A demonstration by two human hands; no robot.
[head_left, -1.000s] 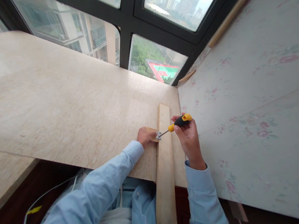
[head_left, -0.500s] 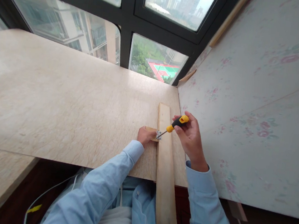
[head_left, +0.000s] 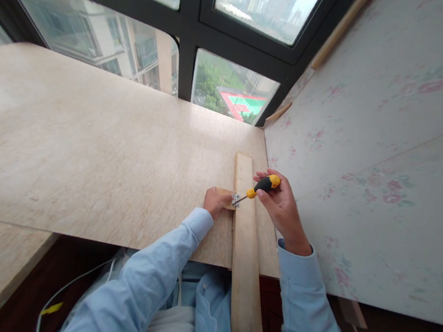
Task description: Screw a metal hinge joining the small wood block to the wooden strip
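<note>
My right hand [head_left: 283, 207] is closed around the handle of a yellow and black screwdriver [head_left: 264, 185]. Its shaft slants down to the left, with the tip at a small metal hinge [head_left: 236, 199]. That hinge lies across the joint between a long wooden board [head_left: 246, 254] and a short wooden block [head_left: 223, 191]. My left hand [head_left: 214, 202] grips the short block, its thumb close to the hinge. The long board rests on the stone-patterned sill and sticks out past the front edge. Whether the tip sits in a screw head is too small to tell.
The beige sill [head_left: 98, 157] stretches left beneath a dark window frame [head_left: 188, 34]. A wall with floral paper [head_left: 365, 166] rises close to the right of the board. Below the front edge, a white cable [head_left: 68, 279] with a yellow tag [head_left: 51, 308] hangs at the left.
The screwdriver handle has turned a little and my right hand's fingers have shifted around it, moving slightly downward. My left hand, the boards and the hinge stay in place.
</note>
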